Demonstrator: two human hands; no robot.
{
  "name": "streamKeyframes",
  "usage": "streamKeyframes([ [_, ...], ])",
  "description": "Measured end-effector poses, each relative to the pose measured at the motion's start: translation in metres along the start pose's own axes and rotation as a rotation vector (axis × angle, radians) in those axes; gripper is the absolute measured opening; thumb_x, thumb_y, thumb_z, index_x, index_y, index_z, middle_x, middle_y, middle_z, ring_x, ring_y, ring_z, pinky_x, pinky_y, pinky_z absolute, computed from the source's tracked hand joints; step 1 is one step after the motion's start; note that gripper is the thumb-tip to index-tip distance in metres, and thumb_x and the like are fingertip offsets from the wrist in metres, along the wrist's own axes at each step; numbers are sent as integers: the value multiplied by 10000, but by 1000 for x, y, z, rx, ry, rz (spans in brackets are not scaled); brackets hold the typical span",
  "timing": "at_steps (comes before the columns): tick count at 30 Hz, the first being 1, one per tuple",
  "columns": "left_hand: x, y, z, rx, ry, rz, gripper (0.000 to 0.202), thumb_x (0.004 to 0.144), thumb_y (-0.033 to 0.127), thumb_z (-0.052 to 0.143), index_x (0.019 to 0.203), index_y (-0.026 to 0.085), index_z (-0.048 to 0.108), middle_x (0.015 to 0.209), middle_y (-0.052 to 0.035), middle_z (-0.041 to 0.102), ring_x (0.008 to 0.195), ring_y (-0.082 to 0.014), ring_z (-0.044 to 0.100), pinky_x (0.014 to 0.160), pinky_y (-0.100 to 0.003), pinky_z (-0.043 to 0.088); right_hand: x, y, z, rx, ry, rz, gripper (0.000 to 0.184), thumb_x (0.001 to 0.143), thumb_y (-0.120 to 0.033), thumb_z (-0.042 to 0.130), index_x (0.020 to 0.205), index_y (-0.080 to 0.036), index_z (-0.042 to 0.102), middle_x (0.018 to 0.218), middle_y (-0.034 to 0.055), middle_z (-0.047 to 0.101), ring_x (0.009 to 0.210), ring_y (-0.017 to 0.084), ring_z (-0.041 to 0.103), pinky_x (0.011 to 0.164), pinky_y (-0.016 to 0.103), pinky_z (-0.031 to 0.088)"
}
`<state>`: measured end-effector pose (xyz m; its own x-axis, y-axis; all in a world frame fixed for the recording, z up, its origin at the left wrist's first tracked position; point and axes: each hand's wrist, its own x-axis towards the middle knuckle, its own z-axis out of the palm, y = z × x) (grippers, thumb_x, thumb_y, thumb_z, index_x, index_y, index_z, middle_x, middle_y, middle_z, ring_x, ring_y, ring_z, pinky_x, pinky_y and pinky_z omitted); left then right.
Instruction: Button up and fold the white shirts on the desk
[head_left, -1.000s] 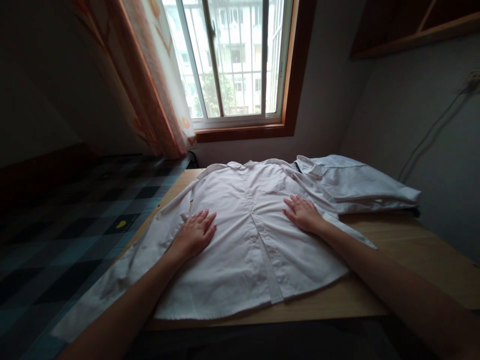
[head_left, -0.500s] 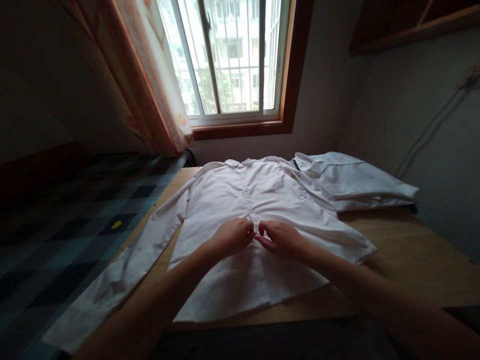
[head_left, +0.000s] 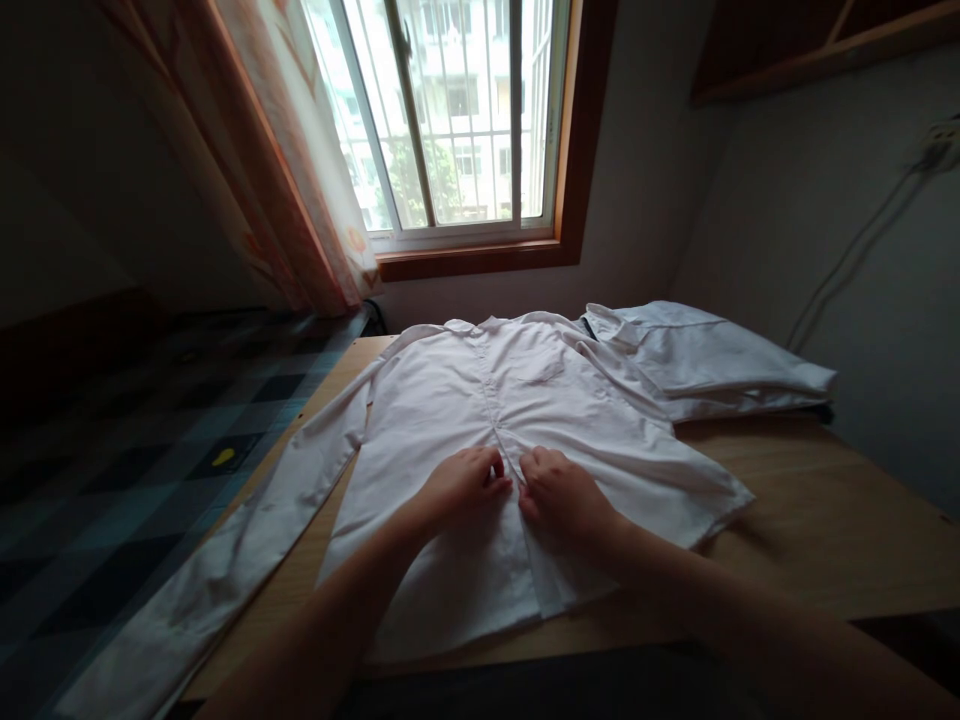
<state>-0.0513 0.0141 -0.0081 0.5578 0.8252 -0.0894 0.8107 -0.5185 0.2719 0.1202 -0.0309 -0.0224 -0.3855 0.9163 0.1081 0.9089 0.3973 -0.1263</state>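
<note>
A white long-sleeved shirt (head_left: 427,390) lies front up with its collar toward the window. One sleeve (head_left: 255,525) stretches down the left side past the board's edge. At the lower part of the front placket (head_left: 529,560), my left hand (head_left: 466,482) has its fingers curled in a pinch on the cloth. Just across the placket, my right hand (head_left: 564,490) is closed on the other front edge. A small gap separates the two hands, and creases run from them up the shirt. The fingertips of my right hand are partly hidden.
A folded white garment (head_left: 720,350) rests on the wooden board (head_left: 810,520) at the back right. Left of the board is a dark checked bedspread (head_left: 150,500). Behind stand a barred window (head_left: 465,140) and an orange curtain (head_left: 277,200). A cable (head_left: 847,260) hangs on the right wall.
My hands, whose fingertips met at the placket, have drawn slightly apart. The right hand has turned knuckles up, and the shirt's lower hem has shifted a little. The view has moved slightly.
</note>
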Motion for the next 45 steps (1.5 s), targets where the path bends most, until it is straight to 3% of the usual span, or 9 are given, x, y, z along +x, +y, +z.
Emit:
streamKeyframes([
  [6,-3,2,0,-14,13,23,94,876,313,572,878,221,591,929,-34,685,874,-202,616,791,-300,464,3,18,-2,142,12,4,170,893,-106,536,900,-154,698,927,114,701,865,220,648,759,286,463],
  [11,-5,5,3,-14,47,29,67,865,278,564,866,217,593,916,-43,675,873,-201,606,808,-301,471,11,40,-3,539,61,22,114,825,-132,629,795,-167,733,794,44,735,744,175,649,697,248,447],
  [17,-8,15,-2,66,48,-2,128,883,243,537,890,182,650,950,-75,695,933,-221,609,845,-314,448,10,36,5,989,91,16,187,855,-258,598,848,-158,756,781,35,748,705,170,648,644,243,458],
  [21,-9,15,-8,-20,28,-39,183,884,274,535,818,179,677,841,-55,696,816,-199,607,726,-286,413,8,30,14,965,109,-2,156,812,-203,609,837,-175,760,803,33,757,734,176,660,688,255,474],
  [25,-6,3,-9,-333,-32,-116,218,829,354,593,738,171,668,671,-1,640,626,-143,540,570,-252,335,7,29,15,951,127,4,153,807,-197,619,860,-171,760,820,36,759,738,177,666,681,256,474],
  [31,-4,-6,-8,-793,-157,-242,262,748,410,659,670,161,648,526,36,561,470,-94,451,485,-228,313,5,27,13,958,171,25,167,820,-211,626,894,-150,762,833,54,760,745,188,677,671,264,479],
  [38,-4,-1,-6,-900,-160,-282,270,696,412,724,665,172,604,556,22,622,472,-102,527,468,-215,348,1,18,5,858,258,-6,161,824,-169,619,898,-166,762,842,57,755,738,176,674,649,254,487],
  [45,-3,-7,-10,-1048,-244,-275,392,602,504,791,702,158,635,581,8,654,515,-109,570,500,-221,389,1,16,5,727,212,-28,179,795,-95,626,888,-155,767,815,64,744,720,173,667,646,250,482],
])
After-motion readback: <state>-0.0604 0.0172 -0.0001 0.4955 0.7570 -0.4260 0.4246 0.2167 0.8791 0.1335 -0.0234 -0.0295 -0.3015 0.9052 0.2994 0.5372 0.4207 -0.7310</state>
